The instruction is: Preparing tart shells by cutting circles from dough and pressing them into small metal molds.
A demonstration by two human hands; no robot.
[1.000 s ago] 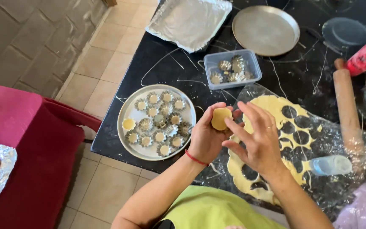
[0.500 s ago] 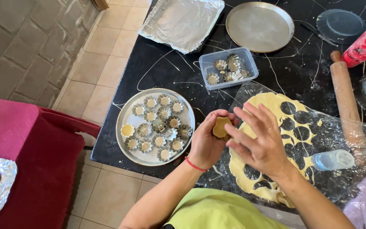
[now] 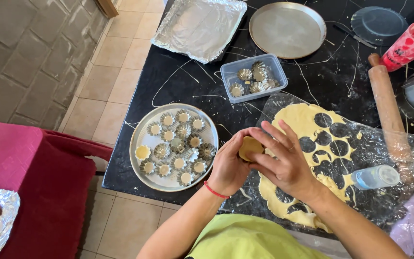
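Observation:
My left hand [image 3: 228, 168] cups a small round of yellow dough [image 3: 250, 147] in what looks like a little tart mould. My right hand [image 3: 283, 160] presses its fingers on that dough from the right. Just left of my hands stands a round metal tray [image 3: 140, 168] holding several fluted moulds lined with dough. To the right lies the rolled-out dough sheet [image 3: 303, 122] on plastic film, with several round holes cut out of it. A clear plastic box [image 3: 276, 76] with empty fluted moulds sits beyond the tray.
A wooden rolling pin [image 3: 389, 110] lies right of the dough, beside a small clear bottle [image 3: 374, 176]. A foil-lined tin [image 3: 200, 26], a round metal pan [image 3: 287, 29], a dark lid [image 3: 378, 24] and a red cup [image 3: 410, 45] are at the back. A red chair [image 3: 34, 172] stands left.
My hands have stayed together over the counter's near edge, with the right fingers shifting on the dough round. The view has tilted slightly.

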